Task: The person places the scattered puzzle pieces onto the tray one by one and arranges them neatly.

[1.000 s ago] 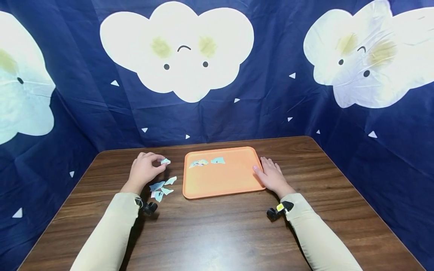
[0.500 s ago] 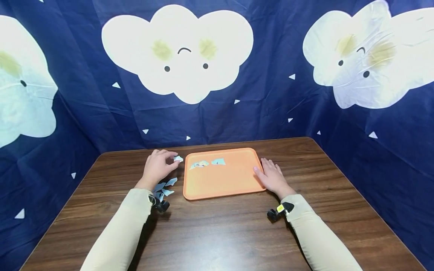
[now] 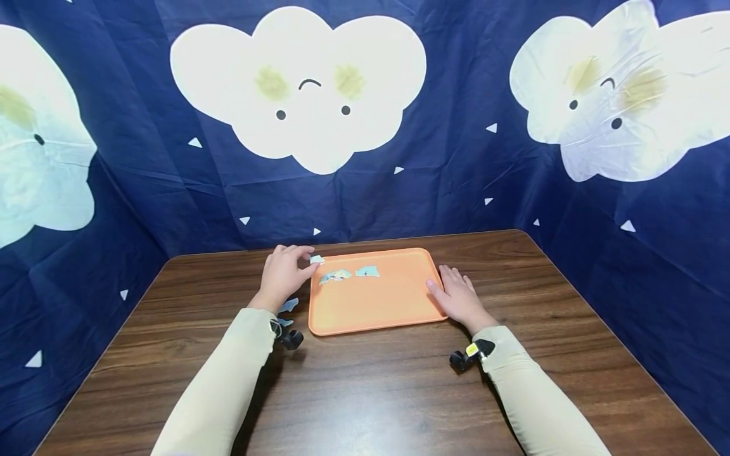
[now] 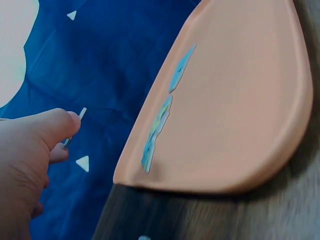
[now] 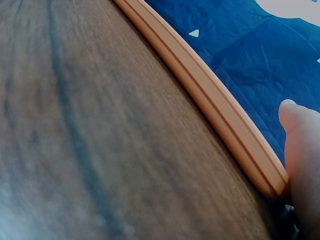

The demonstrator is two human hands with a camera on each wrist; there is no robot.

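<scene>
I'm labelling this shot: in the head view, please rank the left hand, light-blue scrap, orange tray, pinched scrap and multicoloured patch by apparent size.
1. Orange tray
2. Left hand
3. Multicoloured patch and light-blue scrap: too alike to rank
4. Pinched scrap, by its visible part; some may be hidden

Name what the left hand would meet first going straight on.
Probably the far-left corner of the orange tray, though the left hand, pinching a piece, may pass above it.

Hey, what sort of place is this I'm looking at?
Probably a small indoor recording setup: a navy cloth backdrop printed with white clouds hangs behind and beside a wood-grain table, and small black devices are worn at both wrists.
</scene>
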